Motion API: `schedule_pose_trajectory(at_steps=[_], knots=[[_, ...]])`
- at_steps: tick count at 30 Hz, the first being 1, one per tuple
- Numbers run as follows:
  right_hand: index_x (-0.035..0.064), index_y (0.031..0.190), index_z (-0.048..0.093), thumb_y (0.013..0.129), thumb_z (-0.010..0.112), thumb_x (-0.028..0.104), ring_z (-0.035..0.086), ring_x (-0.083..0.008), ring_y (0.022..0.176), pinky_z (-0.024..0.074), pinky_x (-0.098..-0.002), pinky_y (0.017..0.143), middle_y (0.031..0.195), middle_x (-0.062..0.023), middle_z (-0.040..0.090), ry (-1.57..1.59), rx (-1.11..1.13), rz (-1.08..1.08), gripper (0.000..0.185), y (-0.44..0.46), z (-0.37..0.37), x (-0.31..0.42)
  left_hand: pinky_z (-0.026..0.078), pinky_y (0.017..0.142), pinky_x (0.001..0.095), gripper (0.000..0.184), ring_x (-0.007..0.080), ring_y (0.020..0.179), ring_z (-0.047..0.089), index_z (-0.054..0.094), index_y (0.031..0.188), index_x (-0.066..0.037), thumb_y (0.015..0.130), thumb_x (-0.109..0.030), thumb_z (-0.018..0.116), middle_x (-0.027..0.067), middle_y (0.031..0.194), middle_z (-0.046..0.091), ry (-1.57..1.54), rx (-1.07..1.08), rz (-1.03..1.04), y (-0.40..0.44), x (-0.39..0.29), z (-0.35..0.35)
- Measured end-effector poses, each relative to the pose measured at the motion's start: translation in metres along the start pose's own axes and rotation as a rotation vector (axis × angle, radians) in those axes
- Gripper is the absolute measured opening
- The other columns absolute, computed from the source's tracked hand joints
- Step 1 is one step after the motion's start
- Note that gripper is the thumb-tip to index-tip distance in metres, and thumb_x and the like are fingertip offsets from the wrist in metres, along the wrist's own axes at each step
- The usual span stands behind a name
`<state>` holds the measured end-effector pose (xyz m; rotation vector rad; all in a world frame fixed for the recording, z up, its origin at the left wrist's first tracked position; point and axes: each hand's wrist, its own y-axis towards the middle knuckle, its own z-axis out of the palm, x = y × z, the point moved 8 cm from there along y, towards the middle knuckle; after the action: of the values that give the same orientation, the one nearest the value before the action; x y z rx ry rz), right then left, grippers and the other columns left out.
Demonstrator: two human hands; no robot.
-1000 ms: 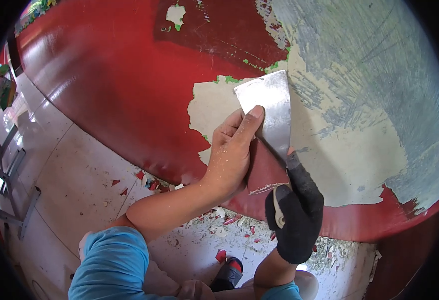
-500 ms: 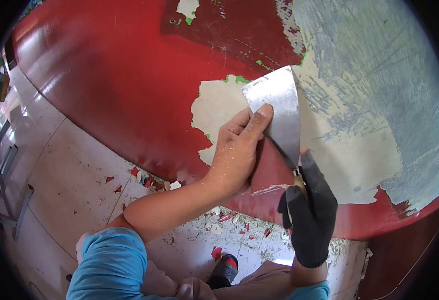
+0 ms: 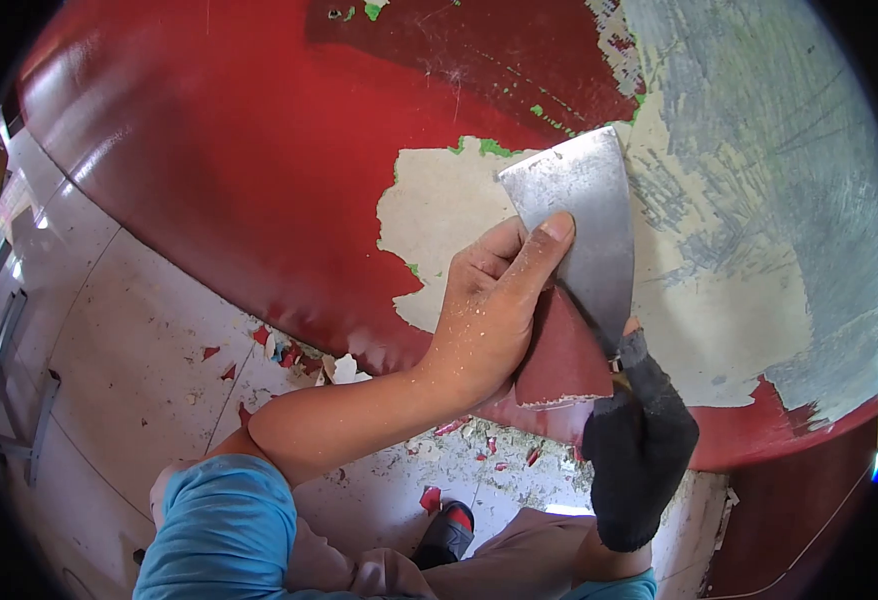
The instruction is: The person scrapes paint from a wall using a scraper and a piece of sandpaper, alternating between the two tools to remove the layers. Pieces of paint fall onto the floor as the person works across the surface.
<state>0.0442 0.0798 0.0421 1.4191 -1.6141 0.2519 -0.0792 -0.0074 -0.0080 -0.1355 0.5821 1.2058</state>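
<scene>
One red surface [image 3: 239,180]: broad, curved and glossy, with a darker band at its top.
Floor [image 3: 139,320]: pale tiles below the curve, dusty and littered.
Grey area [image 3: 789,140]: streaked and scratched, at the right of the surface, running into cream; such roughness probably calls for light, even pressure.
Cream patch [image 3: 439,200]: bare of red, ragged at its rim, left of the scraper.
Metal frame [image 3: 44,415]: on the floor, far left.
Left hand [image 3: 499,300]: bare and dusted with specks, closed in a narrow pinch, thumb flat on the blade; fingertips behind it are hidden. Skin is best held well clear of the wide edge.
Right hand [image 3: 639,450]: black-gloved, closed around the handle near the neck, one bare fingertip by the blade. A steady hold here should stop the blade twisting against the other thumb.
Scraper [image 3: 599,210]: between both hands, over the cream, its wide edge up and away from the body; whether it touches the surface, I cannot tell.
Sheet [image 3: 564,360]: dull red, under the left hand and blade, pale crumbs on its lower edge; best held flat, without creases.
Chips [image 3: 344,370]: red and white, scattered along the foot of the curve.
Green flecks [image 3: 489,147]: along the cream's upper rim.
</scene>
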Motion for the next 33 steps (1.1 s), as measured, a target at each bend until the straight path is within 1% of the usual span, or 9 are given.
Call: schedule_pose_trajectory(at_steps=[6,8,10,14,20,24,26,30,33], knots=[[-0.0049,0.107,0.060,0.076,0.057,-0.008,0.061,-0.0200,0.070,0.0477,-0.0287,0.064,0.080,-0.0167,0.062,-0.104,0.032,-0.181,0.031,0.000,0.008,0.010,0.043,0.077,0.0222,0.035,0.0060,0.085,0.053,0.059,0.106,0.003,0.093,-0.030,0.054,0.0029,0.097,0.061,-0.076,0.053,-0.012,0.001,-0.002,0.003],[-0.0039,0.112,0.059,0.077,0.056,-0.008,0.061,-0.0202,0.070,0.0476,-0.0286,0.065,0.081,-0.0166,0.063,-0.044,0.032,-0.056,0.035,0.000,0.004,0.003,0.044,0.075,0.0219,0.035,0.0063,0.084,0.054,0.059,0.104,0.003,0.093,-0.030,0.054,0.0038,0.096,0.061,-0.015,0.039,-0.023,0.001,0.006,-0.001],[-0.0028,0.115,0.058,0.077,0.057,-0.008,0.061,-0.0207,0.071,0.0474,-0.0285,0.065,0.082,-0.0170,0.063,-0.030,0.021,-0.054,0.039,0.001,-0.001,0.001,0.044,0.074,0.0222,0.035,0.0065,0.084,0.054,0.060,0.105,0.003,0.093,-0.030,0.054,0.0042,0.095,0.061,-0.007,-0.025,0.056,0.002,0.005,0.000],[-0.0052,0.113,0.058,0.077,0.056,-0.008,0.062,-0.0204,0.074,0.0478,-0.0281,0.066,0.083,-0.0182,0.064,-0.083,0.040,-0.135,0.036,0.003,0.003,0.004,0.042,0.080,0.0231,0.037,0.0063,0.087,0.052,0.059,0.108,0.004,0.093,-0.029,0.054,0.0032,0.097,0.061,0.024,0.054,-0.020,0.002,0.005,-0.002],[-0.0060,0.112,0.059,0.075,0.056,-0.008,0.062,-0.0200,0.071,0.0479,-0.0285,0.067,0.084,-0.0185,0.064,0.017,0.011,-0.017,0.037,0.005,-0.001,-0.004,0.043,0.077,0.0225,0.037,0.0062,0.086,0.053,0.059,0.105,0.003,0.093,-0.031,0.054,0.0030,0.097,0.062,0.157,0.016,0.080,0.002,-0.002,0.001],[-0.0052,0.112,0.059,0.074,0.055,-0.009,0.061,-0.0193,0.070,0.0478,-0.0281,0.067,0.085,-0.0180,0.065,-0.018,0.034,-0.080,0.039,0.005,-0.003,-0.001,0.043,0.076,0.0224,0.037,0.0064,0.085,0.053,0.058,0.108,0.003,0.093,-0.031,0.054,0.0037,0.098,0.061,0.047,-0.010,0.060,-0.001,0.003,0.003],[0.0034,0.121,0.057,0.075,0.042,-0.013,0.038,-0.0009,0.050,0.0313,-0.0178,0.045,0.069,0.0028,0.053,-0.108,-0.013,-0.240,0.051,0.006,-0.006,0.007,0.043,0.076,0.0221,0.037,0.0063,0.085,0.053,0.058,0.107,0.003,0.093,-0.031,0.054,0.0037,0.097,0.061,0.035,-0.038,0.074,-0.002,0.007,0.006],[0.0021,0.120,0.058,0.074,0.044,-0.012,0.042,-0.0023,0.054,0.0362,-0.0186,0.049,0.079,0.0009,0.060,-0.052,0.049,-0.186,0.051,0.019,0.003,0.002,0.041,0.078,0.0216,0.039,0.0070,0.086,0.053,0.057,0.108,0.002,0.092,-0.033,0.055,0.0037,0.098,0.060,0.190,-0.062,0.116,0.006,-0.003,-0.005],[0.0002,0.119,0.058,0.074,0.045,-0.012,0.046,-0.0045,0.057,0.0406,-0.0201,0.054,0.086,-0.0003,0.063,-0.174,0.063,-0.278,0.048,0.026,0.013,0.017,0.041,0.074,0.0213,0.037,0.0044,0.081,0.050,0.058,0.107,0.001,0.092,-0.033,0.055,0.0005,0.091,0.060,-0.010,-0.075,0.120,0.006,-0.010,-0.002]])
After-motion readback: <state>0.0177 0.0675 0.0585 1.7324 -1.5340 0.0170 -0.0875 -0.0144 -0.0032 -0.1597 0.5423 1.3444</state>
